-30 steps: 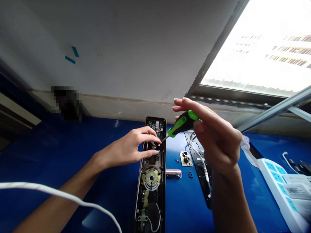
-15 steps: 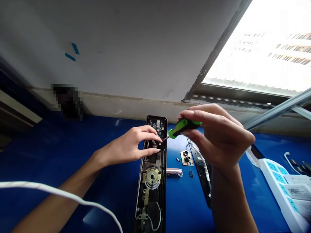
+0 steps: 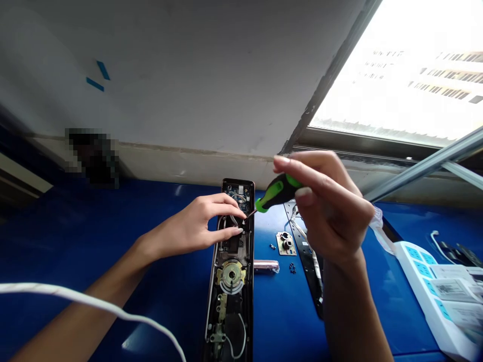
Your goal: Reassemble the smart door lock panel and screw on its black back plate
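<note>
The right grip (image 3: 328,206) is closed around the screwdriver (image 3: 274,193), its shaft (image 3: 251,213) slanting down-left toward the long black housing (image 3: 249,301), which runs near to far beneath the nearer left grip (image 3: 202,222), fingertips (image 3: 236,231) parted, any hold unclear

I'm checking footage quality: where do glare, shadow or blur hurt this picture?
All in the head view: window blown out; pale reflections on the blue table; upper-left wall dim; papers at lower right smeared; screwdriver handle fairly clear.
</note>
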The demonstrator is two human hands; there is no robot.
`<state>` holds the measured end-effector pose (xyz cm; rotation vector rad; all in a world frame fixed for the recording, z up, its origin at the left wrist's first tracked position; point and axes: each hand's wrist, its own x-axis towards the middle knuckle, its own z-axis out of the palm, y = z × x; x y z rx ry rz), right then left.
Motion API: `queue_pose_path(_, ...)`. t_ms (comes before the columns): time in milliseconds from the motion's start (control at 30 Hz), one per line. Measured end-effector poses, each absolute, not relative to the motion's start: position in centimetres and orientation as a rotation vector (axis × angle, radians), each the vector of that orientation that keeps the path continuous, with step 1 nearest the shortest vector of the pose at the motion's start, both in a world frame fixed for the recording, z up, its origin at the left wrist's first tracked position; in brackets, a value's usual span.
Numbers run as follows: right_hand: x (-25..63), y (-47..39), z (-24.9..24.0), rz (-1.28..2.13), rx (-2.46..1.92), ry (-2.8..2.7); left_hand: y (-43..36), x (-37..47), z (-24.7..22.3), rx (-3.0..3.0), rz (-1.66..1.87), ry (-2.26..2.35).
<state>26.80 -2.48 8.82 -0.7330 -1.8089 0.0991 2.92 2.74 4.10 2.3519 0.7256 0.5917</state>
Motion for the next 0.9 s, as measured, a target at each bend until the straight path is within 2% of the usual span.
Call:
queue_pose_path(100,26.69,-2.56,8.95,0.224,-0.691,-1.84,2.79,2.96,4.08,2.35,0.604,0.713)
queue_pose_path(300,27.01,-2.31,8.81,0.003,-0.702,-1.768,2.72,2.91,4.1,2.33,0.59,0.724)
queue_pose_path(500,26.73,-2.29,8.83,0.221,-0.68,-1.831,2.71,2.83,4.22,2.324,0.628,0.709)
queue_pose_path(667,26.93,-2.32,8.78,0.031,-0.727,-1.766,2.68,2.87,4.32,2.324,0.629,0.702)
queue_pose_path(900,26.78,-2.48,8.88,0.231,-0.668,-1.82,2.68,2.84,4.23,2.325,0.647,0.702)
